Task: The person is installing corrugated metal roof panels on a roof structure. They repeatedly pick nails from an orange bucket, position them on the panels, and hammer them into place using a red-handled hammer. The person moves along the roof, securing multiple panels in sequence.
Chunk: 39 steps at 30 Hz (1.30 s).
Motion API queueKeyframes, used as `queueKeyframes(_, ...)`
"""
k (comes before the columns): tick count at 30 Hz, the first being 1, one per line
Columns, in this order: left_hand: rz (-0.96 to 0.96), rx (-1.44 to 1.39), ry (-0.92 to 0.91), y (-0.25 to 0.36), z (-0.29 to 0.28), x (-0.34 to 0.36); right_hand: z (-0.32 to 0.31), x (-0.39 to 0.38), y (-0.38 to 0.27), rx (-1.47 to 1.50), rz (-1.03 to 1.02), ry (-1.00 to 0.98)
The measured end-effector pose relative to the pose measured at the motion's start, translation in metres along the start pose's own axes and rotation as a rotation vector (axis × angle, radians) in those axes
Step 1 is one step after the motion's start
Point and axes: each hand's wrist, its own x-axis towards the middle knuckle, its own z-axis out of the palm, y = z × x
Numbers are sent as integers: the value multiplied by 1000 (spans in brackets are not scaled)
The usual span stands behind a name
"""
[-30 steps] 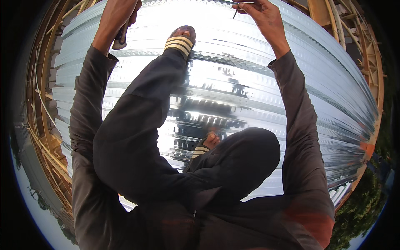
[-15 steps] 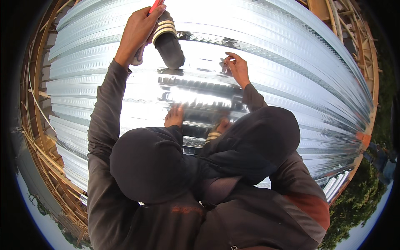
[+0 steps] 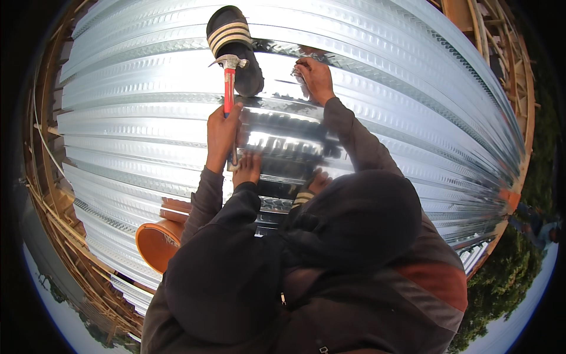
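Observation:
My left hand (image 3: 221,134) is wrapped round a claw hammer (image 3: 229,88) with a red handle, its metal head pointing away from me. The handle's lower end shows below my palm, beside my bare left foot (image 3: 247,170). Farther right, my right hand (image 3: 316,79) has its fingertips pinched together just over the shiny corrugated metal sheet (image 3: 389,106); what they hold, if anything, is too small to make out. A black slide sandal (image 3: 229,34) with pale stripes lies beyond the hammer head, partly hidden by it.
Left of my knee, an orange bucket (image 3: 144,243) lies tilted on the sheet, partly covered by my arm. Wooden framing (image 3: 56,106) runs along the left edge, with more timber (image 3: 525,106) at the right. Trees (image 3: 501,289) and a person (image 3: 547,233) appear beyond the right edge.
My left hand has come down and right, bringing the hammer head into view over the sandal. My right hand has shifted up and left. The bucket has come into view.

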Motion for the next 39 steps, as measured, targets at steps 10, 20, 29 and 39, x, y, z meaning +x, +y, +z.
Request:
queueKeyframes(10,18,-71,38,30,-7,-10,0,-6,8,-293,-192,-37)
queueKeyframes(20,20,-162,18,26,-4,-6,11,-19,-2,3,37,49)
queueKeyframes(29,208,164,18,17,14,4,29,-23,13,-119,-40,166)
queueKeyframes(39,407,639,-104,6,77,14,33,-28,16,-201,-99,226)
